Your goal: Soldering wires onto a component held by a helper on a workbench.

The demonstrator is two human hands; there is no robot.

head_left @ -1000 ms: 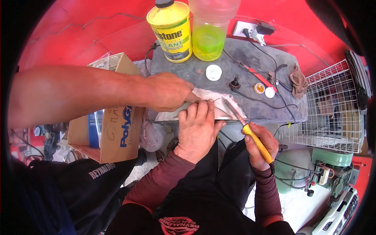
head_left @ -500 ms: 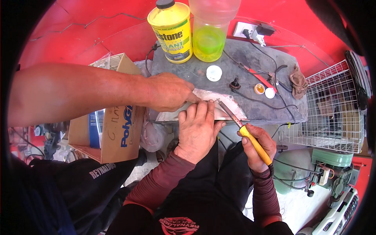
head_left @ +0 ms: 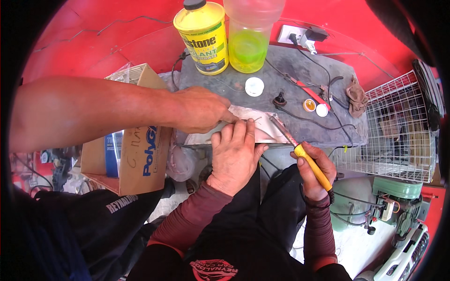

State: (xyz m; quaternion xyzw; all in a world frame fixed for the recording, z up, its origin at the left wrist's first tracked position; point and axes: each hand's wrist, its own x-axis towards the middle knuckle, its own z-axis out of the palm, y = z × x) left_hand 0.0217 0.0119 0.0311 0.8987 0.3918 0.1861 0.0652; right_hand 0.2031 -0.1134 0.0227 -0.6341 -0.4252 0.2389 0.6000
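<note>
My right hand [head_left: 317, 174] grips the yellow handle of a soldering iron [head_left: 311, 164]. Its metal shaft points up and left, with the tip over the right part of a whitish sheet [head_left: 272, 133] at the table's near edge. Fingers stretched out and lying flat, my left hand [head_left: 234, 157] presses on that sheet, its thumb apart. Thin wire ends [head_left: 256, 120] show just beyond its fingertips. From the left, another person's hand [head_left: 204, 110] reaches in, its index finger touching down beside my fingers. Whatever lies under the fingers is hidden.
On the grey table [head_left: 300, 70] stand a yellow coolant jug [head_left: 201, 42] and a clear container of green liquid [head_left: 248, 49]. A white cap [head_left: 254, 86], a black socket with a cable [head_left: 280, 99] and a small flux tin [head_left: 309, 105] lie nearer. A cardboard box [head_left: 140, 140] and wire basket [head_left: 398, 126] flank it.
My right hand has drawn the soldering iron slightly to the right, so its tip is now farther from my left fingertips. My left hand and the other person's hand have barely moved.
</note>
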